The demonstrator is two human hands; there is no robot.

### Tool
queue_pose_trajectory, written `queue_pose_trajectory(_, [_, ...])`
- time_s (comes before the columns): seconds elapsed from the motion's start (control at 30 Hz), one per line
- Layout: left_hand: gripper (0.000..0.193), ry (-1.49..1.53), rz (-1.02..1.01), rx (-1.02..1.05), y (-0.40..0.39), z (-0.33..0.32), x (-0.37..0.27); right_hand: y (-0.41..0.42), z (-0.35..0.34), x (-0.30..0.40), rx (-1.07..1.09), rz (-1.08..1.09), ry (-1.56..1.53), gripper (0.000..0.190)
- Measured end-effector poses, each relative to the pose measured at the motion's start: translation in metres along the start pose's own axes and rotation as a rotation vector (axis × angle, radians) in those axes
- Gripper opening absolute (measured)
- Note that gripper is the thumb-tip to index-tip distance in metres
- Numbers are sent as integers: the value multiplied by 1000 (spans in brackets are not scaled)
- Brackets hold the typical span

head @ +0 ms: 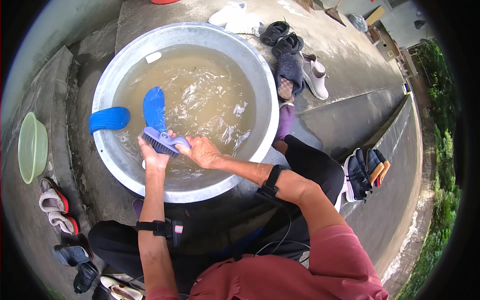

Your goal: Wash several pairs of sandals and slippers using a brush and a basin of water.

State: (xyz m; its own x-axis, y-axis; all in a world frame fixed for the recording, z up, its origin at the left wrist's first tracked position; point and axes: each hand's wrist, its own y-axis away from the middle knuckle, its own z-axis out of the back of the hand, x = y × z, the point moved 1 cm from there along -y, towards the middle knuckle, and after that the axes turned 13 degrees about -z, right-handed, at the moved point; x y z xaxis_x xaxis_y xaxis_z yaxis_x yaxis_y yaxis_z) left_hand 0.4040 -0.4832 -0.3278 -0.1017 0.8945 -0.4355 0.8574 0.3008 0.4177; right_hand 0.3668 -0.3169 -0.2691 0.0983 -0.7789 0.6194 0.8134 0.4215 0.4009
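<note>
A wide metal basin (262,77) holds murky water in front of me. My right hand (200,150) is closed around the curved handle of a purple scrubbing brush (159,139) with dark bristles. Beneath the brush, my left hand (154,153) holds the near end of a blue slipper (154,107), its far end pointing away from me over the water. The brush head covers that near end and part of my left palm. A second blue slipper (109,119) hangs over the basin's left rim. A small white object (153,57) lies in the water near the far left side.
A green plastic basin (33,148) stands at the far left, with grey slippers (52,200) nearer. White shoes (236,18), black shoes (287,37), a fuzzy slipper (290,75) and pale clogs (315,77) line the basin's far right. Dark sneakers (356,176) stand on the right.
</note>
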Motion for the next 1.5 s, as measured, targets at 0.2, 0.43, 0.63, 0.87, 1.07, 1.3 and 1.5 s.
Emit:
queue_pose_trajectory(0.2, [52,-121,-58,-239,-9,19,2,-21,49,-36,-63,-164,245,50])
queue_pose_trajectory(0.43, [21,-188,46,-123,-11,36,13,-48,26,-78,-227,-304,64,45])
queue_pose_trajectory(0.63, [24,-345,32,-37,5,6,11,-49,41,-69,-295,-351,-263,46])
queue_pose_trajectory(0.87, [36,-515,41,12,8,4,13,-22,39,-11,-62,72,117,51])
queue_pose_trajectory(1.07, [47,-598,110,279,15,-7,18,-60,67,-48,-138,-181,422,50])
queue_pose_trajectory(1.3, [52,-729,101,139,14,3,10,-40,64,-11,-126,29,265,47])
queue_pose_trajectory(1.5, [54,-843,151,51,22,-17,21,-65,42,-44,-138,-81,382,49])
